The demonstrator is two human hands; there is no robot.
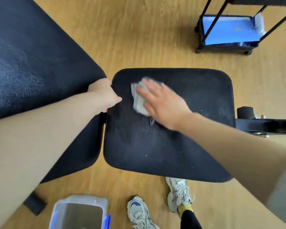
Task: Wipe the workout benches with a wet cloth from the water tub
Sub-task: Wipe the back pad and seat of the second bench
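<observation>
The right hand [162, 103], fingers spread flat, presses on the cloth [138, 104] atop the seat pad [155, 146]. The left hand [104, 95] apparently grips the pad's left edge, its fingers hidden.

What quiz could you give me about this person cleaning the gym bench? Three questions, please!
1. True or false: the right hand presses the grey folded cloth flat on the black padded bench seat.
2. Where does the clear plastic water tub stand? A: on the seat. B: on the wooden floor, beside the white trainers. C: on the black wheeled cart.
3. Which hand holds the seat's edge?
Key: 1 true. 2 B. 3 the left hand.
</observation>
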